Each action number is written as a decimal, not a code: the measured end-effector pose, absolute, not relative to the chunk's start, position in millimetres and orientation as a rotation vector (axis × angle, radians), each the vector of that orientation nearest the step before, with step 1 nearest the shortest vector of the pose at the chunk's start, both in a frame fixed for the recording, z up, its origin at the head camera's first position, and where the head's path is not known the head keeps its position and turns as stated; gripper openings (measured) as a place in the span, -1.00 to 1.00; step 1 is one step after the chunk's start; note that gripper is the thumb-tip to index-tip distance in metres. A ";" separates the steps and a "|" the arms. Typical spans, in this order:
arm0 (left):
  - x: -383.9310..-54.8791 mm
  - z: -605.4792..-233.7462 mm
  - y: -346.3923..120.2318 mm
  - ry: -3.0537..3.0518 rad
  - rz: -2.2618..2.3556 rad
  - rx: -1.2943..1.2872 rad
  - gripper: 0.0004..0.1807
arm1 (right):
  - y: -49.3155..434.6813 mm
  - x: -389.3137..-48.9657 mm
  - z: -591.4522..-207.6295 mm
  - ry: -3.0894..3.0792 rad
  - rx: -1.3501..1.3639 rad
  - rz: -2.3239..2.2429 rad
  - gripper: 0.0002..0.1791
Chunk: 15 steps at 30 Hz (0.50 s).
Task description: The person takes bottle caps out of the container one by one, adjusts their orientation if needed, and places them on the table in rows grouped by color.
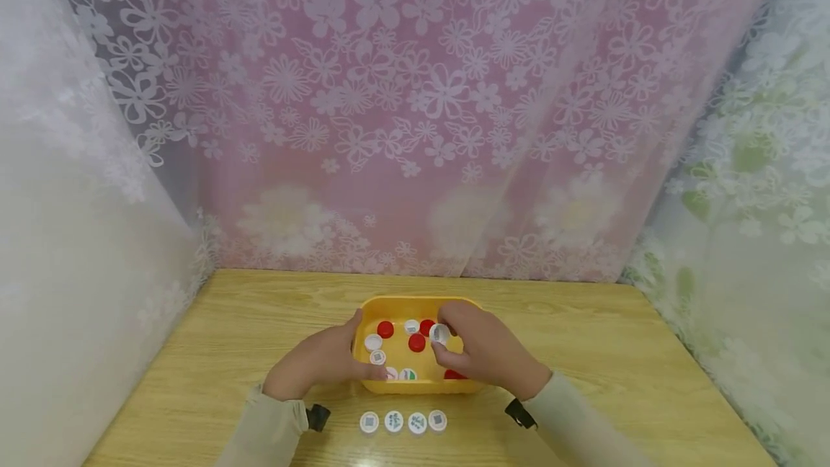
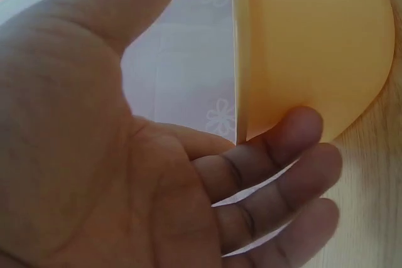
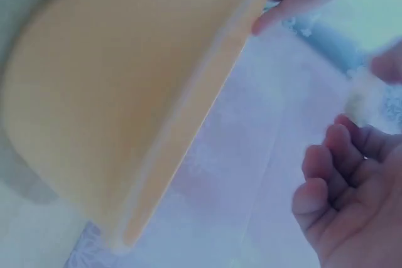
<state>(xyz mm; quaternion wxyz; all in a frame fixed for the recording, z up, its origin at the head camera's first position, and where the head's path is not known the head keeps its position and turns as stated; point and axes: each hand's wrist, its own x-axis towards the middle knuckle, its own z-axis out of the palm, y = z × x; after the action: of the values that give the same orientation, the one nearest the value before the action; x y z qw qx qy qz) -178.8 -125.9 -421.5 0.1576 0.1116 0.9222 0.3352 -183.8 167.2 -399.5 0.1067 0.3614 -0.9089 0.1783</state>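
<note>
A shallow yellow tray (image 1: pixel 421 386) stands on the table with red caps (image 1: pixel 385 329) and white caps (image 1: pixel 372 342) scattered inside. My left hand (image 1: pixel 324 359) holds the tray at its left end, the thumb over the front rim. In the left wrist view, the fingertips (image 2: pixel 304 131) lie along the outer wall of the tray (image 2: pixel 320 42). Over the right part of the tray, my right hand (image 1: pixel 489 348) pinches a white bottle cap (image 1: pixel 439 334) between thumb and forefinger. The right wrist view shows that cap (image 3: pixel 357 101) blurred, raised above the rim.
In front of the tray, several white caps (image 1: pixel 394 421) with printed tops lie in a row on the wooden table (image 1: pixel 558 323). Floral cloth (image 1: pixel 415 128) hangs behind the table and along both sides.
</note>
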 end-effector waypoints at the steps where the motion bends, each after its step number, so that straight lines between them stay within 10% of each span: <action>1: -178.1 -421.2 -126.1 2.621 0.963 0.313 0.43 | 169.2 -178.2 -399.8 -2.640 1.057 0.543 -0.77; 6: -175.2 -421.5 -126.6 2.614 0.945 0.323 0.51 | 181.9 -151.4 -403.5 -2.544 1.117 0.551 -0.86; 15: -174.3 -419.7 -124.1 2.643 0.877 0.309 0.47 | 215.2 -122.6 -417.2 -2.380 1.346 0.516 -0.46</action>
<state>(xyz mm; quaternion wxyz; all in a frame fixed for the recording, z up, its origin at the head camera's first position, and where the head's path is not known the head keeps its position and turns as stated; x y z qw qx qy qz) -174.3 -124.1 -419.7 0.1692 0.1087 0.9297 0.3085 -122.6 215.2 -417.2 0.1785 0.4761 -0.8415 0.1825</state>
